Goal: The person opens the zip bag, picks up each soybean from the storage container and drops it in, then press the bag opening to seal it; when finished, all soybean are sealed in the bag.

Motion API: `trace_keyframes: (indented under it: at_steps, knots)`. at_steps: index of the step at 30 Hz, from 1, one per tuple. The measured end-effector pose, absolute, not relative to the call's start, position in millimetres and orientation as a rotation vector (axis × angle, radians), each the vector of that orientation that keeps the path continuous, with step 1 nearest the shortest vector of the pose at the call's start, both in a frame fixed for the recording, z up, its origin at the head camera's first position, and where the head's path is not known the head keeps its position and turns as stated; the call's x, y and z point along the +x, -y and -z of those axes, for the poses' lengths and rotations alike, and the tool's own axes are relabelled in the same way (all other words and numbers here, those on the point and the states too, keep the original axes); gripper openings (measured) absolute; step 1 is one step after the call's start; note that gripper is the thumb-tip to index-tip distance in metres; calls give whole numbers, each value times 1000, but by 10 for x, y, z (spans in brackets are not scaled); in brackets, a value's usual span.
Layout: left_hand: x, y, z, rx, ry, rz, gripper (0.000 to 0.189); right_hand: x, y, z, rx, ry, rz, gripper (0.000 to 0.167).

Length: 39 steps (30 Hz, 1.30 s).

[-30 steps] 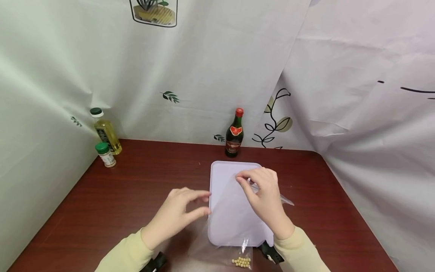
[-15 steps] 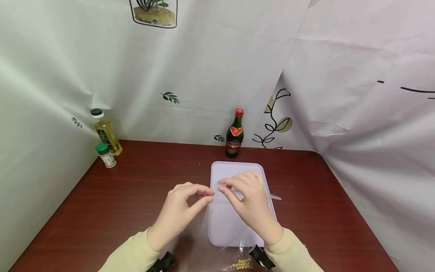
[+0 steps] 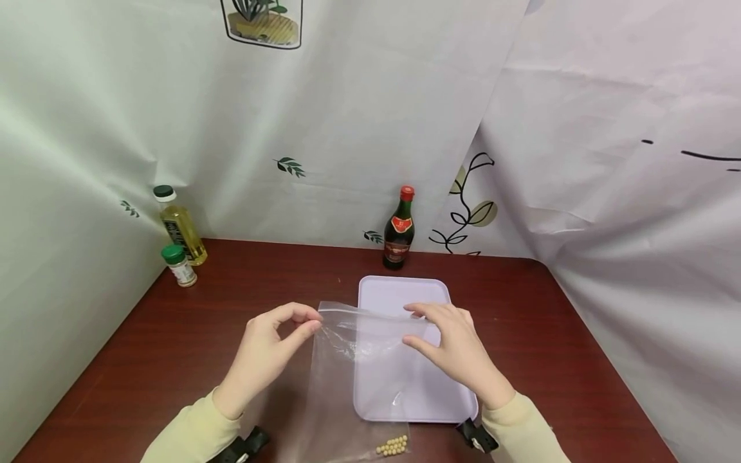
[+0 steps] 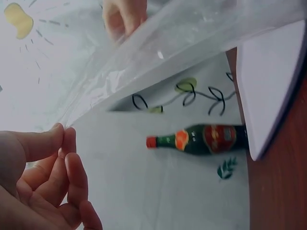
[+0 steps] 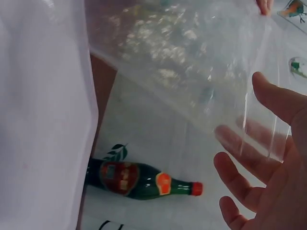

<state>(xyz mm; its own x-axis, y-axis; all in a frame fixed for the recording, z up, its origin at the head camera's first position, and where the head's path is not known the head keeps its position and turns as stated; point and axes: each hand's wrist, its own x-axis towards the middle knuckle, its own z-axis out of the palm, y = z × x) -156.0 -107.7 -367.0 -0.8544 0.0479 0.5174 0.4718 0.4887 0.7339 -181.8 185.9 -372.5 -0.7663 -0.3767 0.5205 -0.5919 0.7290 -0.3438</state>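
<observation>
A clear zip bag [image 3: 338, 373] hangs upright over the table, with several pale yellow balls [image 3: 392, 445] at its bottom right corner. My left hand [image 3: 263, 350] pinches the bag's top left corner between thumb and forefinger, which the left wrist view also shows at the plastic bag [image 4: 158, 52]. At the opposite top corner, the thumb and fingers of my right hand [image 3: 460, 347] are spread apart. In the right wrist view the bag's edge [image 5: 259, 110] passes between that thumb and the fingers without being pinched. Behind the bag lies a pale lilac tray [image 3: 440, 392].
A dark green bottle with a red cap [image 3: 399, 231] stands behind the tray near the wall. At the far left are an oil bottle [image 3: 182, 225] and a small green-lidded jar [image 3: 181, 265]. Printed cloth [image 3: 324, 116] surrounds the brown table [image 3: 272, 276].
The left hand took the bag's corner and moved left, spreading the bag out. My right hand first moved left toward it, then went back right and its fingers parted.
</observation>
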Motion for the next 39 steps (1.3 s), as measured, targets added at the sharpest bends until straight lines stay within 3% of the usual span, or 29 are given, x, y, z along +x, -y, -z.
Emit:
trace_keyframes:
  at_steps: [8,28,39]
  knots:
    - [-1683,1340,3721,-296,2341,1396,7,-1966,-1767,3803,693,2463,-913,5]
    - [-2182,1894,3980,33,2487,1264,27,-2549,-1044,4027,633,2524,-1291,8]
    - [-2596,2004,4143,80,2603,1177,26,-2927,-859,4293,280,2619,-1567,15]
